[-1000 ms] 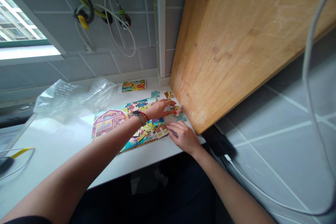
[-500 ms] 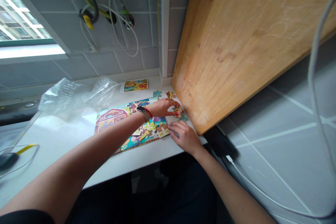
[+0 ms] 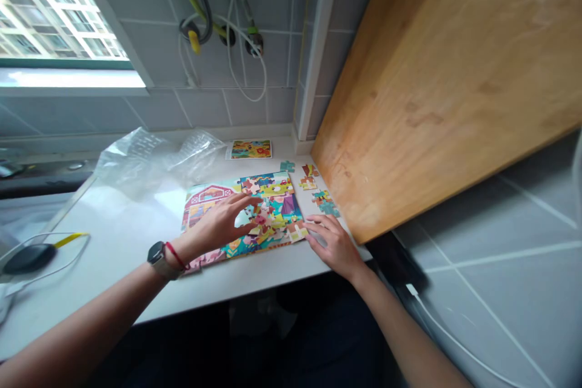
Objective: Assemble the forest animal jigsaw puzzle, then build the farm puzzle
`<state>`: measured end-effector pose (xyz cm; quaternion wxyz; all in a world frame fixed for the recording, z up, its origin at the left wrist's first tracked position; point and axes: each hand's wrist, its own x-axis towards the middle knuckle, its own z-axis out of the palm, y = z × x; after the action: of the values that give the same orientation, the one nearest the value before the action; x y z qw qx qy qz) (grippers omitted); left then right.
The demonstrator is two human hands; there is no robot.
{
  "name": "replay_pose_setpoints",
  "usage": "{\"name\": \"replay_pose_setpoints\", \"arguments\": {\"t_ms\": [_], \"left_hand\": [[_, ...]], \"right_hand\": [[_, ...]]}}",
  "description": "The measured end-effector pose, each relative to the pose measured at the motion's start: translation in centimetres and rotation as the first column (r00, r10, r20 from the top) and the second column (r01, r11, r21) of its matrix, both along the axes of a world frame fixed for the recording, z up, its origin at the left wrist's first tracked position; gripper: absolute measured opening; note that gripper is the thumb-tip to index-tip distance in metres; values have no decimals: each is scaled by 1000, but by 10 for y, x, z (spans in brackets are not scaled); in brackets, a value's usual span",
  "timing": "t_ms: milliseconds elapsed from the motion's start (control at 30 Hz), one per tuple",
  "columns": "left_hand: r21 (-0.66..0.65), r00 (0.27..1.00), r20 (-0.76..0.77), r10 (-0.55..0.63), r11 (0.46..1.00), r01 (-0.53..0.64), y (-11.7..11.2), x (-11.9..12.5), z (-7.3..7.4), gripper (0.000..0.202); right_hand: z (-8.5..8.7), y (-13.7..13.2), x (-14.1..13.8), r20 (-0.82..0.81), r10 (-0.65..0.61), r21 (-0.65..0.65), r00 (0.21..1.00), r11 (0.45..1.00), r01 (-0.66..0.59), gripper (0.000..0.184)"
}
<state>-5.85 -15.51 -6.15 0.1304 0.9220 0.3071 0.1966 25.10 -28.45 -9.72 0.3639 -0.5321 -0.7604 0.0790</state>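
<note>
**Me:** My left hand point(image 3: 218, 225) has come back from the loose pieces and now hangs over the jigsaw puzzle point(image 3: 273, 194).

**Other:** Holding anything?

**Me:** No, its fingers are spread wide and it's empty. My right hand point(image 3: 331, 245) is half open, with its fingertips at a cream piece point(image 3: 296, 232) on the puzzle's near edge. Whether they have it, I can't tell.

**Other:** How will those pieces handle?

**Me:** I'd expect light, stiff card, thin enough to skid. I'd pinch one by its edges and keep off the joined ones.

**Other:** Where's everything lying?

**Me:** The puzzle lies flat on the white counter point(image 3: 113, 224). The loose pieces point(image 3: 324, 202) sit just to its right, and a teal piece point(image 3: 287, 165) lies beyond it, near a small picture card point(image 3: 250, 149). A crumpled plastic bag point(image 3: 154, 160) lies off to the left. The big wooden board point(image 3: 436, 97) looms close on the right, and that's what crowds my right hand.
</note>
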Motion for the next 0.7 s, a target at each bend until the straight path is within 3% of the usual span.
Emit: {"name": "replay_pose_setpoints", "arguments": {"t_ms": [133,233,333,500,700], "left_hand": [[-31,998,50,45,999,-44,-17,-27,-7,42],[-18,995,66,72,997,-71,-32,-39,-11,40],[18,993,75,95,995,-97,-44,-45,-20,40],[-12,990,141,20,1000,-19,-60,-47,-32,25],[-62,984,175,-20,998,32,-70,-49,-26,19]], "right_hand": [[16,10,-25,75,95,-128,993,988,-85,41],[23,29,-42,167,183,-253,969,958,-137,60],[29,52,-51,262,237,-361,936,923,-132,68],[45,73,-58,382,274,-425,883,900,-95,57],[55,76,-68,408,248,-443,879,895,-47,46]]}}
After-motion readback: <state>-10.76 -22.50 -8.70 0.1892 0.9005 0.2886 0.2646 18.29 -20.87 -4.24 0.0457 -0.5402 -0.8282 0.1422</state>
